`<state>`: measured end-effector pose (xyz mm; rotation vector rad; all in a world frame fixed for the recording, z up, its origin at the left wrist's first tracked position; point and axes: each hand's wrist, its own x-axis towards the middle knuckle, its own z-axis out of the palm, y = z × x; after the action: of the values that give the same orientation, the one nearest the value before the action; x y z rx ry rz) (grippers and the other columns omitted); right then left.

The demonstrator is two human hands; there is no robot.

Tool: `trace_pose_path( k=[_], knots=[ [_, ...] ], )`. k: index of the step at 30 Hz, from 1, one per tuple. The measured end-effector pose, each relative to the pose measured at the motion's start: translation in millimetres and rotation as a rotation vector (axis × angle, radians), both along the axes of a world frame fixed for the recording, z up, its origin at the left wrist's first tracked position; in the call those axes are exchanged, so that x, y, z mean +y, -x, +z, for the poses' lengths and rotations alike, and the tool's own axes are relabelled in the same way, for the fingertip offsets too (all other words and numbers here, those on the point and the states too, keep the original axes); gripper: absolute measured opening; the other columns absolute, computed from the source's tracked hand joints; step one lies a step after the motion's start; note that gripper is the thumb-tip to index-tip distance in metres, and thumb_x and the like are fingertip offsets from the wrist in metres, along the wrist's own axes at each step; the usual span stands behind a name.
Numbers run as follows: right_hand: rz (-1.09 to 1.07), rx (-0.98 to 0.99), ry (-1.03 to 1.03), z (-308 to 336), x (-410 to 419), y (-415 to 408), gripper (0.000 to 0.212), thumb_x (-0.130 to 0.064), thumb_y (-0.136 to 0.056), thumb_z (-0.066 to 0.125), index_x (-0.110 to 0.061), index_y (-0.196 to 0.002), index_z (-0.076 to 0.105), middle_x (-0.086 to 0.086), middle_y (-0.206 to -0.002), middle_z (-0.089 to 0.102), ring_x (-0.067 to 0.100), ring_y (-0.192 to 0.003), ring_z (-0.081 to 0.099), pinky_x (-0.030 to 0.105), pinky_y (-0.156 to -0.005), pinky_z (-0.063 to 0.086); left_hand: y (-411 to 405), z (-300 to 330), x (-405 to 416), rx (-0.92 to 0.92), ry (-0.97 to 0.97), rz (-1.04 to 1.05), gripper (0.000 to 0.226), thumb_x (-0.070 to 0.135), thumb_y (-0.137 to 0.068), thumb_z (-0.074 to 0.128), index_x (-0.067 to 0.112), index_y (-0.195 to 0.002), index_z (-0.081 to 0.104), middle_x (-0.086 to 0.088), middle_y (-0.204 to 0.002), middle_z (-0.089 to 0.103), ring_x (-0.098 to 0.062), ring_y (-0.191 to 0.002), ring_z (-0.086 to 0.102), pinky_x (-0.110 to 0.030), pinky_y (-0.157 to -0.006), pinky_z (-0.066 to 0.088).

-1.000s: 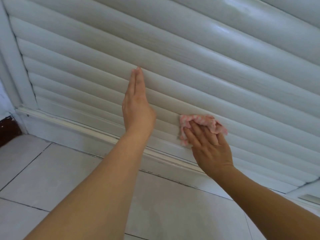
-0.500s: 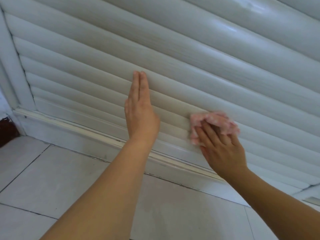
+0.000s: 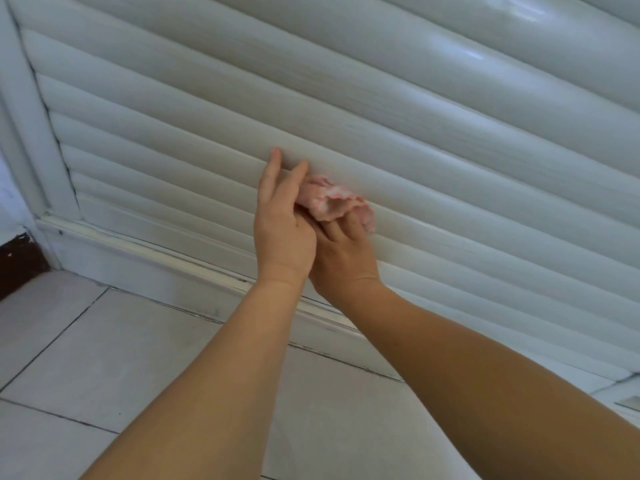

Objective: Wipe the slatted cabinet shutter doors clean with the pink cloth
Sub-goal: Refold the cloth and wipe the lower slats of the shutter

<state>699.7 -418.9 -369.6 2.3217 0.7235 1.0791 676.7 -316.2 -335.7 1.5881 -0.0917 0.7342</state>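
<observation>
The white slatted shutter door (image 3: pixel 398 109) fills the upper part of the view. My left hand (image 3: pixel 280 223) lies against its lower slats with the fingers straight and the fingertips on a slat. My right hand (image 3: pixel 346 261) sits just behind and to the right of it, partly covered by the left hand. The right hand's fingers hold the bunched pink cloth (image 3: pixel 329 199) against the slats. The cloth also touches the side of my left hand. Most of the right hand's fingers are hidden under the cloth and the left hand.
A white frame post (image 3: pixel 31 133) borders the shutter at the left, and a white bottom rail (image 3: pixel 166 258) runs under the slats. Pale floor tiles (image 3: pixel 104 358) lie below. A dark brown patch (image 3: pixel 17 268) shows at the far left edge.
My right hand has slid the pink cloth to the left along the slats until it meets my left hand. The cloth is now more bunched up. My left hand has barely moved.
</observation>
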Motion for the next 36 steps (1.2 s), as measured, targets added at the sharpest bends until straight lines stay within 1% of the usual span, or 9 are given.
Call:
trace_pose_path(
  k=[4, 9, 12, 15, 19, 23, 26, 30, 36],
  knots=[
    [0.048, -0.012, 0.116, -13, -21, 0, 0.058, -0.021, -0.067, 0.061, -0.016, -0.124, 0.063, 0.0, -0.129, 0.06, 0.029, -0.122, 0.037, 0.049, -0.104, 0.027, 7, 3, -4, 0.155, -0.251, 0.057, 0.069, -0.006, -0.077, 0.046, 0.023, -0.139, 0.039, -0.001, -0.156, 0.011, -0.011, -0.139, 0.02, -0.05, -0.114, 0.005],
    [-0.04, 0.038, 0.297, -28, -89, 24, 0.081, -0.03, -0.068, 0.069, -0.026, -0.143, 0.039, -0.006, -0.145, 0.044, 0.024, -0.129, 0.032, 0.047, -0.105, 0.024, 13, 2, -10, 0.237, -0.388, 0.104, 0.089, -0.011, -0.071, 0.047, 0.029, -0.146, 0.021, 0.0, -0.157, -0.003, -0.012, -0.142, 0.011, -0.049, -0.112, 0.0],
    [-0.088, 0.012, 0.335, -27, -138, 44, 0.08, -0.024, -0.073, 0.058, -0.025, -0.147, 0.026, -0.006, -0.151, 0.026, 0.022, -0.134, 0.028, 0.048, -0.106, 0.023, 13, 3, -10, 0.235, -0.391, 0.104, 0.09, -0.017, -0.071, 0.04, 0.029, -0.146, 0.02, -0.001, -0.157, -0.003, -0.014, -0.141, 0.013, -0.051, -0.114, 0.005],
    [-0.126, -0.008, 0.317, -24, -187, 69, 0.068, -0.017, -0.079, 0.047, -0.023, -0.145, 0.032, -0.004, -0.149, 0.029, 0.024, -0.131, 0.033, 0.05, -0.101, 0.028, 10, 1, -12, 0.191, -0.326, 0.092, 0.082, -0.019, -0.074, 0.036, 0.023, -0.144, 0.028, -0.005, -0.156, 0.003, -0.018, -0.14, 0.017, -0.049, -0.113, 0.016],
    [-0.281, -0.056, 0.228, -4, -232, 104, 0.064, -0.023, -0.079, 0.055, -0.024, -0.141, 0.041, 0.001, -0.146, 0.036, 0.03, -0.119, 0.041, 0.051, -0.095, 0.035, 7, -1, -24, 0.149, -0.285, 0.111, 0.076, -0.017, -0.074, 0.035, 0.012, -0.144, 0.029, -0.014, -0.155, 0.005, -0.026, -0.142, 0.015, -0.042, -0.113, 0.022],
    [-0.258, -0.092, 0.128, 18, -216, 96, 0.056, -0.031, -0.089, 0.051, -0.022, -0.142, 0.039, 0.006, -0.148, 0.033, 0.035, -0.119, 0.05, 0.053, -0.091, 0.038, 12, 6, -41, 0.139, -0.341, 0.11, 0.075, -0.017, -0.075, 0.036, 0.011, -0.144, 0.029, -0.021, -0.153, 0.005, -0.033, -0.142, 0.01, -0.039, -0.113, 0.017],
    [-0.116, -0.096, 0.103, 34, -170, 69, 0.053, -0.034, -0.093, 0.046, -0.024, -0.143, 0.037, 0.003, -0.15, 0.031, 0.032, -0.128, 0.039, 0.052, -0.094, 0.042, 22, 12, -56, 0.073, -0.406, 0.11, 0.074, -0.013, -0.073, 0.033, 0.015, -0.141, 0.036, -0.02, -0.153, 0.013, -0.039, -0.14, 0.014, -0.049, -0.112, 0.019],
    [0.006, -0.125, 0.12, 62, -131, 39, 0.05, -0.035, -0.091, 0.052, -0.026, -0.14, 0.046, 0.0, -0.146, 0.044, 0.026, -0.13, 0.04, 0.053, -0.097, 0.042, 32, 26, -69, 0.071, -0.475, 0.062, 0.076, 0.023, -0.068, 0.014, 0.019, -0.138, 0.042, -0.017, -0.152, 0.019, -0.039, -0.14, 0.015, -0.054, -0.11, 0.018],
    [-0.175, -0.173, 0.087, 84, -185, 65, 0.049, -0.04, -0.095, 0.043, -0.027, -0.142, 0.039, 0.003, -0.149, 0.032, 0.035, -0.124, 0.048, 0.053, -0.094, 0.043, 34, 37, -82, 0.094, -0.457, 0.084, 0.076, -0.015, -0.073, 0.045, 0.017, -0.141, 0.037, -0.018, -0.154, 0.011, -0.032, -0.142, 0.008, -0.051, -0.111, 0.013]
  ],
)
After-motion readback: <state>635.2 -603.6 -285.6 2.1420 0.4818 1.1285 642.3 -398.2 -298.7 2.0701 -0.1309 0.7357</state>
